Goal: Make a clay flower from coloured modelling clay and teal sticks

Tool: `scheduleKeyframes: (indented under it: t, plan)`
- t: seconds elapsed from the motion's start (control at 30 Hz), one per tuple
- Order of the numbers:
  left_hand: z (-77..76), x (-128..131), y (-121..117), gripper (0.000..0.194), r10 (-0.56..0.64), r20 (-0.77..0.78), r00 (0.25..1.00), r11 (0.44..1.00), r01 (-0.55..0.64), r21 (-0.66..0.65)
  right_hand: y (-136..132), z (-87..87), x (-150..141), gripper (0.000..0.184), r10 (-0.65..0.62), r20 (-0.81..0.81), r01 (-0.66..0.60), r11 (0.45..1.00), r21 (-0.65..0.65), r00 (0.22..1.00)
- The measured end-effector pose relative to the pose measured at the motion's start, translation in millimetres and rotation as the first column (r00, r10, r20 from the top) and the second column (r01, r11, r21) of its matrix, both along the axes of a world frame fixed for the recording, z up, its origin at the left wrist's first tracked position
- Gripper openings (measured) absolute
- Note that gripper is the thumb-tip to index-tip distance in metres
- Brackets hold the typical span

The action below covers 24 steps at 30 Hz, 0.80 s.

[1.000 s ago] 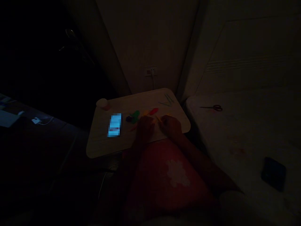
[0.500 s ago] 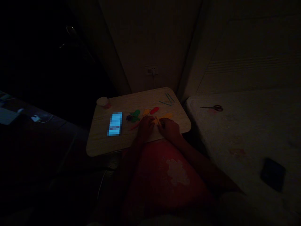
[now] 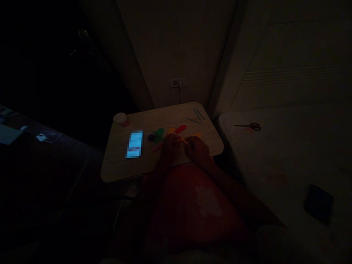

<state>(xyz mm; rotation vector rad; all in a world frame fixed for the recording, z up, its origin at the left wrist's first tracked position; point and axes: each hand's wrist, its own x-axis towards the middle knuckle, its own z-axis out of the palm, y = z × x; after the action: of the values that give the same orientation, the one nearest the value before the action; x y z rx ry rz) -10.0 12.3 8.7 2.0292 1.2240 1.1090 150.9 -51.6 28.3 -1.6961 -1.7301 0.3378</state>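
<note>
In the dim head view, my left hand (image 3: 169,146) and my right hand (image 3: 198,148) are close together over the small table's near edge. A thin yellow-orange strip (image 3: 183,139) slants between them, with the fingers of both hands closed on it. Its material is too dark to make out. Beyond the hands lie a red piece (image 3: 180,129) and a yellow piece (image 3: 171,130). Another yellow piece (image 3: 197,135) lies partly behind my right hand. Green pieces (image 3: 158,135) and a dark bluish piece (image 3: 151,137) are left of my left hand, near a thin reddish piece (image 3: 157,148).
On the table (image 3: 118,165) are a lit phone (image 3: 134,144), a pale cup (image 3: 121,119) and several thin green sticks (image 3: 198,116). To the right, scissors (image 3: 251,126) and a dark flat object (image 3: 319,203) lie on a pale surface. A wall outlet (image 3: 177,81) holds a plug.
The yellow-orange strip has tilted from steep to more slanted between my fingers. My left hand's fingers have curled in towards it; my right hand has shifted only slightly.
</note>
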Motion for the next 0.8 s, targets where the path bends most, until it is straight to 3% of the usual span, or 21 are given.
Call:
scheduleKeyframes:
  t: [0.1, 0.3, 0.53, 0.8]
  plan:
    - [6.2, 2.3, -4.2, 0.008, -0.004, 0.197, 0.980, 0.992, 0.029, -0.126, -0.8, 1.3, 2.0, 0.027, 0.035, -0.085, -0.028, 0.996, 0.084, 0.996]
    - [6.9, 9.1, -6.1, 0.016, -0.009, 0.420, 0.908, 0.978, 0.095, -0.185, -3.4, 2.2, 4.0, 0.028, 0.104, -0.167, -0.069, 0.977, 0.202, 0.980]
    - [6.2, 6.9, -3.0, 0.016, 0.031, 0.449, 0.893, 0.971, 0.079, -0.224, -3.7, 3.8, 1.4, 0.039, 0.205, -0.141, -0.181, 0.969, 0.168, 0.969]
    - [11.2, 5.2, -7.3, 0.018, 0.036, 0.443, 0.896, 0.958, 0.095, -0.269, -5.2, 8.0, -0.9, 0.039, 0.167, -0.052, -0.156, 0.972, 0.173, 0.985]
